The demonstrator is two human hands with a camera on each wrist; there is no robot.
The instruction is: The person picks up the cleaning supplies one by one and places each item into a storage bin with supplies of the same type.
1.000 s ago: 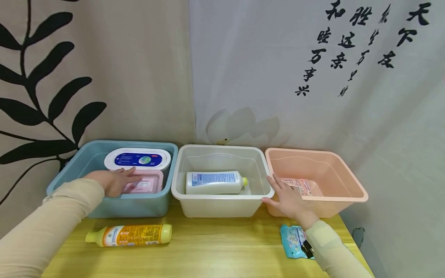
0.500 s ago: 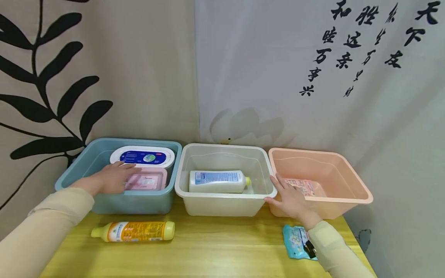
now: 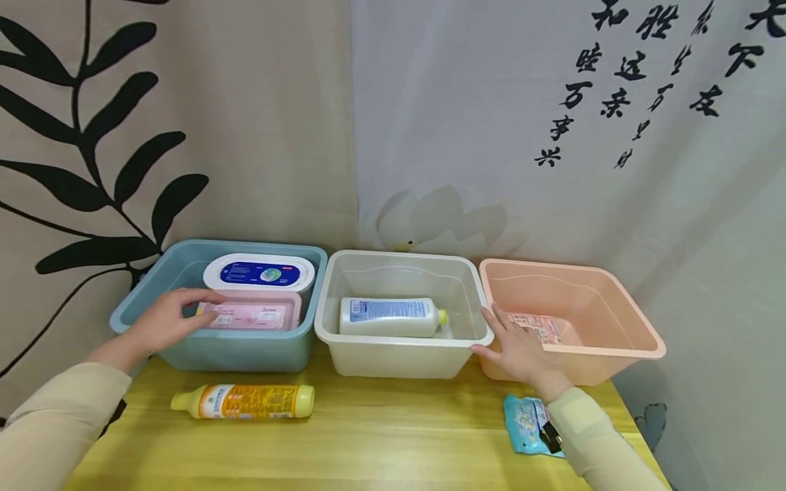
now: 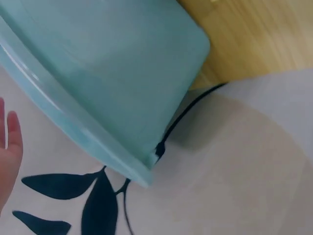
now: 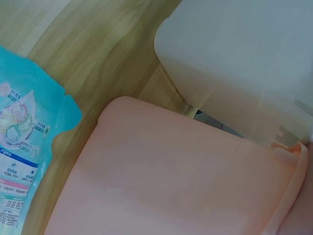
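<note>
The pink pack [image 3: 258, 314] is a shallow, round-cornered block with a pale printed label on its top, lying in the blue bin [image 3: 236, 351] left of the frame's centre. Behind it sits a white container [image 3: 260, 273] with a dark blue label. The left hand [image 3: 168, 322] arches over the pack's left end, thumb and fingers spread apart; whether they touch it I cannot tell. Half a second ago that hand lay flatter across the pack's left part; now it has drawn back leftward, baring more of the label. At right of centre, the right hand [image 3: 518, 353] stays with fingers spread at the adjoining rims of the white bin [image 3: 399, 359] and the peach bin [image 3: 586, 365]. A white bottle [image 3: 389, 318] lies in the white bin. On the surface [image 3: 393, 443], the yellow bottle [image 3: 245, 402] at lower left and blue pouch [image 3: 522, 424] at lower right have kept their places.
</note>
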